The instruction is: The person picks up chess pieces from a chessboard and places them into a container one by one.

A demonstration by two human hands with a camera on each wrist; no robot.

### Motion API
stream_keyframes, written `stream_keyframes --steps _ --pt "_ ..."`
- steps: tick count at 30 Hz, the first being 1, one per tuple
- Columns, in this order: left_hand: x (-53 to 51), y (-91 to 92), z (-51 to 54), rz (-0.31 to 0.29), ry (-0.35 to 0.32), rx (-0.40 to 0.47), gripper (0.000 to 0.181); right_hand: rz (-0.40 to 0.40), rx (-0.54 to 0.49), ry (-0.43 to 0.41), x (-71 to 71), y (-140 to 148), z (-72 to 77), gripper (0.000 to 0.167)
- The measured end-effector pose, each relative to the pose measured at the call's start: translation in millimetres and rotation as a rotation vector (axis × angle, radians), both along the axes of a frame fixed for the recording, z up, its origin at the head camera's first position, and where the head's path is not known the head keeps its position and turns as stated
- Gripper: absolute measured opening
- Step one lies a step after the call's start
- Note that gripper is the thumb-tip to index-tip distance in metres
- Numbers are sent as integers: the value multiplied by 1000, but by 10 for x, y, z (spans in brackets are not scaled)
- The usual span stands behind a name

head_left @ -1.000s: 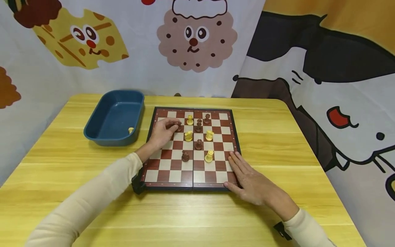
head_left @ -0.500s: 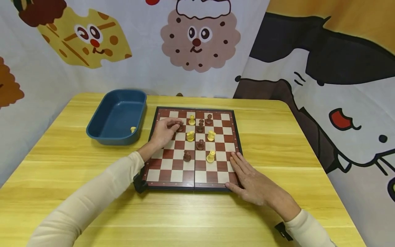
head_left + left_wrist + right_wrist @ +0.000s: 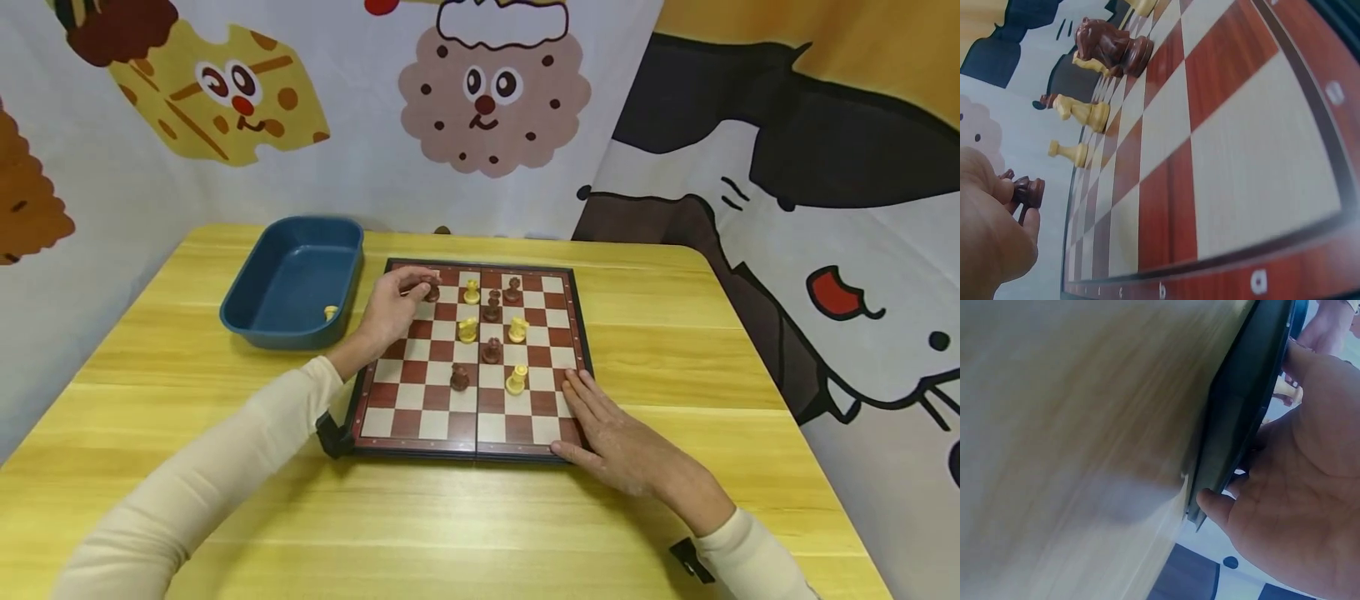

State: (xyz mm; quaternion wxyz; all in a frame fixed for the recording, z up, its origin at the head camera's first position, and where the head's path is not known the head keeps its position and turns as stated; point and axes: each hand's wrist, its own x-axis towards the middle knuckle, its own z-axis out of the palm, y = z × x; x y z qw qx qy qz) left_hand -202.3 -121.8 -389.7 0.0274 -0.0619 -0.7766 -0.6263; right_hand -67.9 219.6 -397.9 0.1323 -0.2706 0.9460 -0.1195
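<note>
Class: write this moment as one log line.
left hand: pinches dark chess piece | right hand: rests on chessboard | blue bin: pale piece inside

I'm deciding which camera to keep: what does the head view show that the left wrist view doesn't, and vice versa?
Only the head view shows the blue tub and the right hand. Only the left wrist view shows readable border letters. Both show the left hand pinching a brown chess piece, a brown knight and the chessboard.

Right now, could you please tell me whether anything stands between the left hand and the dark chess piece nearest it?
Nothing visible does: the left hand pinches the dark chess piece, near the far left corner of the chessboard. The nearest yellow piece stands apart.
</note>
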Motion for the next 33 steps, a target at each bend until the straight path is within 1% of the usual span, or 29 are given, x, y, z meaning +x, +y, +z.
stream_keyframes --steps 5,11,14,16,18,23,25,28,33 --pt "6 -68 -4 5 1 -10 25 7 22 17 9 -3 -14 88" --pt "-4 -205 25 9 17 9 25 8 27 23 -8 -31 -13 88" --pt "-8 -279 42 24 24 -15 25 8 31 17 -14 -42 -13 88" --pt "0 -330 50 42 31 -45 25 7 35 11 -9 -42 -16 89" --pt "10 -374 59 63 33 -53 25 7 36 10 -5 -39 -16 89" --pt "37 -489 87 99 55 -42 25 9 36 11 -2 -35 -3 88" --pt "47 -535 95 117 75 -66 25 9 38 9 -1 -35 1 88" --pt "63 -590 101 146 89 -77 25 5 39 0 2 -30 9 88" --pt "92 -677 113 191 93 -71 25 -1 32 -12 2 -22 25 89"
